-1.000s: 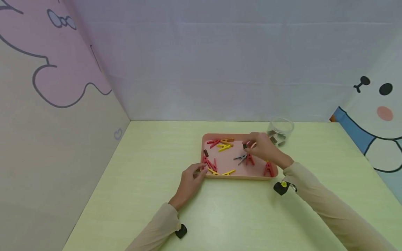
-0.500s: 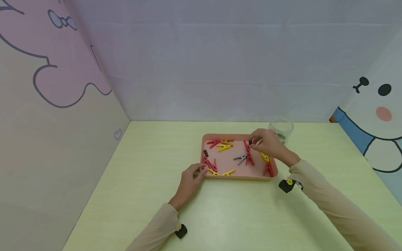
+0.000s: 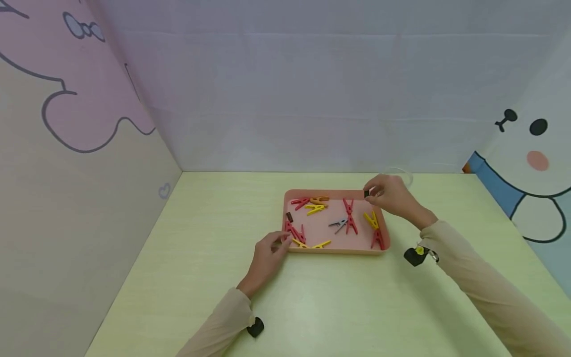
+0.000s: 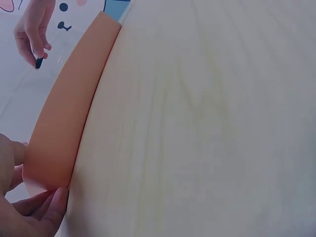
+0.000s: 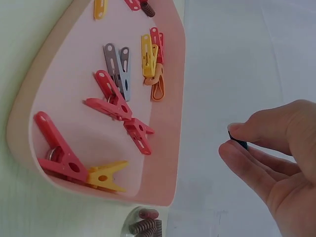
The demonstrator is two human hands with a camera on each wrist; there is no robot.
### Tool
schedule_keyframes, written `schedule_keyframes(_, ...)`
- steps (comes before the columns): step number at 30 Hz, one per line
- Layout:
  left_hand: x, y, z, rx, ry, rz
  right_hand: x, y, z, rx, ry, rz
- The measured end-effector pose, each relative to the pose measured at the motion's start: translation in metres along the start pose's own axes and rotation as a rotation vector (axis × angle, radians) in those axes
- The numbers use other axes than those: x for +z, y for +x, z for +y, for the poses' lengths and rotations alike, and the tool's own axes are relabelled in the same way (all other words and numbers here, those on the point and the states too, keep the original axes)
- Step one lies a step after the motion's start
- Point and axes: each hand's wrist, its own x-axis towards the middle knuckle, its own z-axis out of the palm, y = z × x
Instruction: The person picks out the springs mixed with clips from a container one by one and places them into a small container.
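My right hand (image 3: 394, 196) pinches a small dark ribbed piece (image 5: 240, 142) between thumb and fingers, above the far right corner of the pink tray (image 3: 318, 230). The left wrist view also shows this dark piece (image 4: 38, 63) at the fingertips. My left hand (image 3: 266, 255) grips the tray's near left corner, with fingers on both sides of its wall (image 4: 66, 113). In the tray lie red clothespins (image 5: 111, 96), yellow clothespins (image 5: 147, 55), an orange one (image 5: 157, 86) and a grey-blue one (image 5: 118, 69). A dark brown ribbed piece (image 3: 289, 217) lies near the left wall.
Behind my right hand stands a clear round jar (image 3: 407, 174), mostly hidden in the head view. Several brown ribbed pieces (image 5: 144, 227) show in it from the right wrist. The tray rests on a pale wooden table (image 3: 214, 208), with a white cloth wall (image 3: 276, 99) behind.
My right hand has moved right and away from me with the dark piece, from over the tray's middle to its far right corner, in front of the jar. The left hand stays put.
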Motion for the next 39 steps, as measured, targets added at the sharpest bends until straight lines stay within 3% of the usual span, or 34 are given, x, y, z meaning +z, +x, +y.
schedule_keyframes(19,-0.003,0.004,0.000,-0.063,0.034,-0.037,-0.037,0.006,0.020,-0.008,-0.046,0.036)
schedule_keyframes(25,-0.002,0.004,0.000,-0.058,0.011,-0.034,-0.046,0.010,0.030,0.048,-0.070,0.021)
schedule_keyframes(39,-0.001,0.004,-0.003,-0.039,0.009,-0.045,-0.047,0.012,0.046,0.112,-0.078,0.025)
